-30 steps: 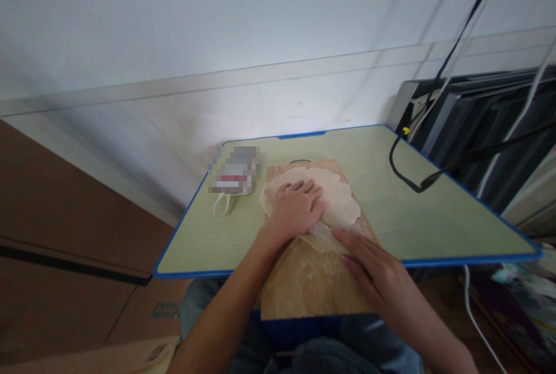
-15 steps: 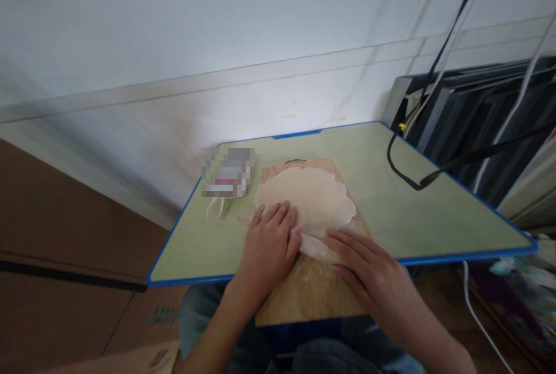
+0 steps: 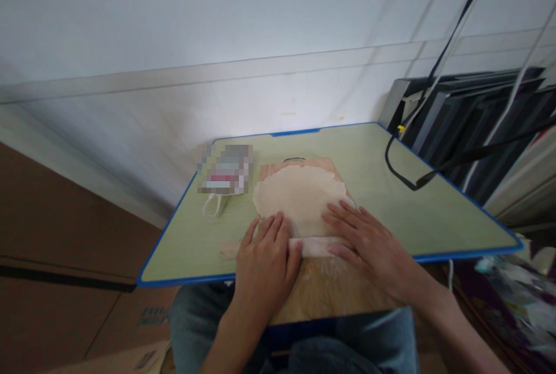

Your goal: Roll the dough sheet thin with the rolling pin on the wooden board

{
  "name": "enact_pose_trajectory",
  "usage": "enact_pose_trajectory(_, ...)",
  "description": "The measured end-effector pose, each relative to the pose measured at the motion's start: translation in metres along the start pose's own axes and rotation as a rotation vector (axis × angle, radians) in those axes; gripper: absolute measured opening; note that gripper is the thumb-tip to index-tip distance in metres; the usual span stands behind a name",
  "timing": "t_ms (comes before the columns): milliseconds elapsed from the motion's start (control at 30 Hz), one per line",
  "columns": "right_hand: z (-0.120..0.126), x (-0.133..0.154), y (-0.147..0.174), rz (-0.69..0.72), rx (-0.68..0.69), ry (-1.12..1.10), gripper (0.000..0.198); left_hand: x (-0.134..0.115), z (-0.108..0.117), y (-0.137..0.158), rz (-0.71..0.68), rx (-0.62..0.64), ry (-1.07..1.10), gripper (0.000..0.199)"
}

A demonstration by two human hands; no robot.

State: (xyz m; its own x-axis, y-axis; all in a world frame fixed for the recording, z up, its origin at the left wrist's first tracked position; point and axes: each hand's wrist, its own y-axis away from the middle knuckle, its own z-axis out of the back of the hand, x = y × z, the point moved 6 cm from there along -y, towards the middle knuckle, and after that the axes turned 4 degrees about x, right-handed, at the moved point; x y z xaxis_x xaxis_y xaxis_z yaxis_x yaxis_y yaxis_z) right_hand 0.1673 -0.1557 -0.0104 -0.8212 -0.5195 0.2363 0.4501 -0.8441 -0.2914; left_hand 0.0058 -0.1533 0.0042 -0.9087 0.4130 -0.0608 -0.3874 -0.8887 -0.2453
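Observation:
A wide, thin sheet of dough (image 3: 302,191) lies on a wooden board (image 3: 321,293), its edge ragged. Across its near edge runs a floury rolling pin (image 3: 321,246); one bare end sticks out to the left. Whether dough is wrapped round the pin, I cannot tell for sure. My left hand (image 3: 267,252) rests over the pin's left part, fingers stretched forward and thumb on the pin. Flat and spread, my right hand (image 3: 367,241) lies over the right part, fingertips on the dough and thumb against the pin. The pin's right end is hidden.
The board lies on a green folding table (image 3: 417,206) with a blue rim. To the left is a blurred packet (image 3: 226,171) with a white loop. A black strap (image 3: 402,180) hangs over the right side. Dark flat panels (image 3: 473,125) lean beyond. A wall stands behind.
The rolling pin has turned from slanted to nearly level across the board. My left hand has come slightly nearer me; my right hand has moved a little forward, its fingers spreading wider.

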Motion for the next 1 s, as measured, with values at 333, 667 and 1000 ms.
enact_pose_trajectory(333,-0.017,-0.034,-0.067,-0.011,0.214,-0.049,0.049,-0.003,-0.002,0.005,0.045,-0.028,-0.046,0.041)
enact_pose_trajectory(667,-0.019,-0.030,-0.085,-0.017,0.249,0.012,0.052,-0.007,-0.002,0.010,0.052,0.009,-0.089,0.039)
enact_pose_trajectory(1000,0.001,-0.004,-0.017,0.018,0.147,0.040,0.048,-0.020,0.003,0.031,-0.033,-0.137,-0.129,0.040)
